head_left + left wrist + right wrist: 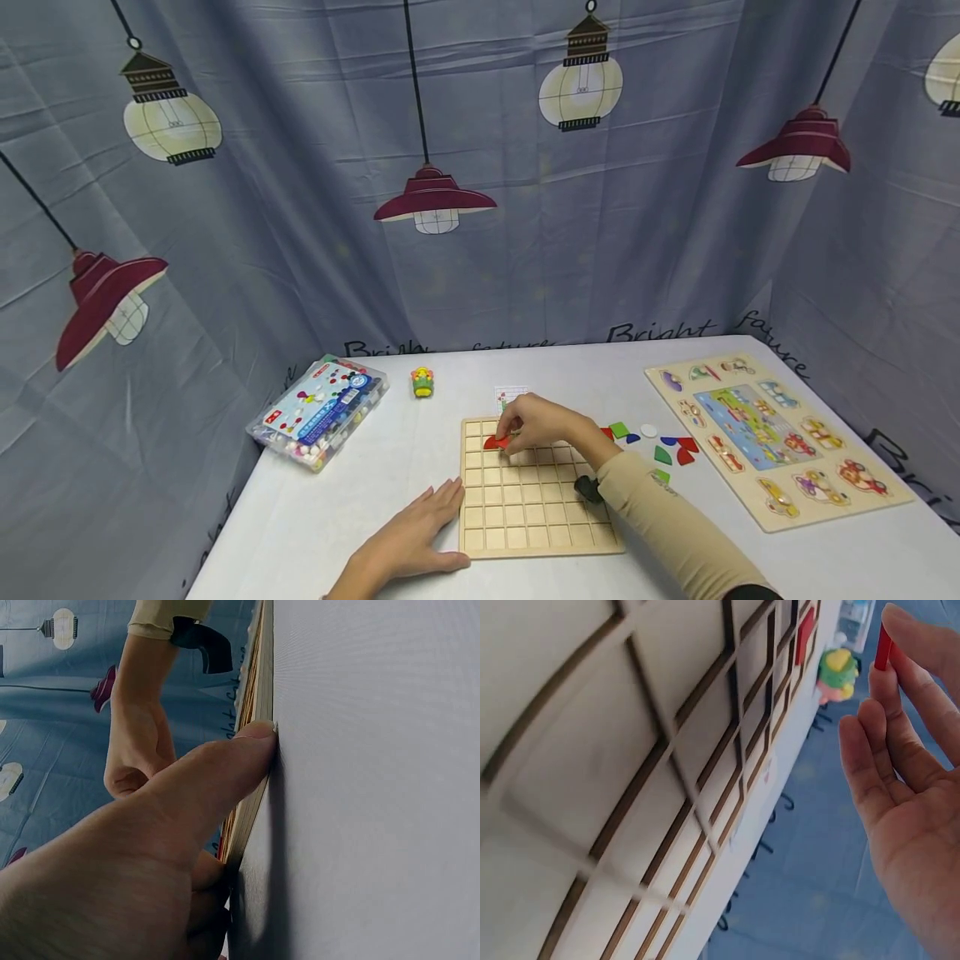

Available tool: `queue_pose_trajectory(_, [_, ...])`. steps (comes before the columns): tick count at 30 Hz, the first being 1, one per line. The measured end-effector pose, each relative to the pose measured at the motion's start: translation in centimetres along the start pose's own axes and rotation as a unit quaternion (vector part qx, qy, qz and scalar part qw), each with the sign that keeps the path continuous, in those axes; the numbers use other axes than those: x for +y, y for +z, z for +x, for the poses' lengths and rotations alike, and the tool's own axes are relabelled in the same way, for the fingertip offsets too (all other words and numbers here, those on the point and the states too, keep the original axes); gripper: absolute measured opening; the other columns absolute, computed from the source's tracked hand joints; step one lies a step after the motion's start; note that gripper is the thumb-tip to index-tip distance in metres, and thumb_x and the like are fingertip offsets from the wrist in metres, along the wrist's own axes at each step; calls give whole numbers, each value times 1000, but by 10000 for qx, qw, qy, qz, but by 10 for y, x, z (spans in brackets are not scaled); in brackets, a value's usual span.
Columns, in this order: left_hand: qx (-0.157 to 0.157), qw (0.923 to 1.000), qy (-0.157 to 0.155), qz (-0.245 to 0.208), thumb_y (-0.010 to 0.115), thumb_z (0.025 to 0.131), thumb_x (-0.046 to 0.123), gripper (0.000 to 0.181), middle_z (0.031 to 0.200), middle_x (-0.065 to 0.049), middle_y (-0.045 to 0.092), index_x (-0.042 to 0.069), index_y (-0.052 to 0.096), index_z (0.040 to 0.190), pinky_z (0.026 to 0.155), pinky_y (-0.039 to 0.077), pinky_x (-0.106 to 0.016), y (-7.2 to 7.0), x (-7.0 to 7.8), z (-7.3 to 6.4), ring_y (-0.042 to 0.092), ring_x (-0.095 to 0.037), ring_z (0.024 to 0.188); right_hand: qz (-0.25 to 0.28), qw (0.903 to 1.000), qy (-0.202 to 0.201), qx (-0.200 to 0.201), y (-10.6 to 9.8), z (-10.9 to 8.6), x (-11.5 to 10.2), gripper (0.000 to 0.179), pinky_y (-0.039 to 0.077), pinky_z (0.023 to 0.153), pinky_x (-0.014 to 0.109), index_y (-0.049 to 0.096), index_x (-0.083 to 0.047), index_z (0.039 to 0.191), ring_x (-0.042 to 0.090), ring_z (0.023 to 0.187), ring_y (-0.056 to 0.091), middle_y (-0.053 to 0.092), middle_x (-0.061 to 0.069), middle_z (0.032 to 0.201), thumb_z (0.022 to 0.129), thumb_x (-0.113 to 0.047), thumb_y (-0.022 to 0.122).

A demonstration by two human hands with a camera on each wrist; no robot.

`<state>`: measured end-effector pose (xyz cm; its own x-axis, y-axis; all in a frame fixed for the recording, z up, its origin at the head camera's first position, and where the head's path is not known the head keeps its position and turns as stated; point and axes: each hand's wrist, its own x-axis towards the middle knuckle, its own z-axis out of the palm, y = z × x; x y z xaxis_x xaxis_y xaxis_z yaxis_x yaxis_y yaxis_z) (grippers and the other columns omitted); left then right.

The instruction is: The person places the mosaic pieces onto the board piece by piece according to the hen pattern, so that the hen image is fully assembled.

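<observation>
My right hand (538, 419) pinches a small flat red piece (883, 649) between thumb and fingertips, over the upper left of the wooden grid board (517, 517). The right wrist view shows that piece edge-on, apart from the board. Another red piece (491, 443) lies on the board at the upper left, just left of the pinched one. My left hand (412, 533) rests at the board's lower left. Its fingers lie along the left side, and its thumb touches the near edge (259, 697). My right forearm hides part of the board's right side.
Several loose coloured pieces (662, 455) lie right of the board. A picture puzzle board (750, 508) is at the far right. A clear plastic case (322, 412) lies back left, near a small toy figure (422, 382). A printed card (510, 395) lies behind the grid.
</observation>
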<state>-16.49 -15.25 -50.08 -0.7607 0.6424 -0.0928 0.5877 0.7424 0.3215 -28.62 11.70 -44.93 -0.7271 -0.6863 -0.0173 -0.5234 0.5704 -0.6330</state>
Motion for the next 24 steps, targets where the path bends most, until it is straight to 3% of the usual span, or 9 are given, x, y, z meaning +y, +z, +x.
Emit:
queue_pose_trajectory(7, [-23,10000,0,-18,58,84,68,96,160,-12,30,2,35,150,121,27,-44,0,0,0,29,-25,148,-9,9997,-105,-238,13,15,-8,14,43,56,14,76,-12,85,0,62,50,67,-8,76,74,-9,82])
queue_pose_trajectory(13, [36,10000,58,22,58,84,68,95,159,-12,30,2,36,150,120,28,-44,2,-1,0,30,-25,148,-112,9993,-71,-343,21,22,-12,12,50,61,15,75,-12,82,-1,65,56,69,-8,76,74,-9,83])
queue_pose_trajectory(24, [23,10000,24,38,57,85,68,95,159,-13,31,3,36,150,120,28,-44,3,-1,0,30,-25,148,-531,9977,-1,-431,29,35,-22,9,48,59,14,75,-10,80,-2,62,54,67,-10,71,75,-9,83])
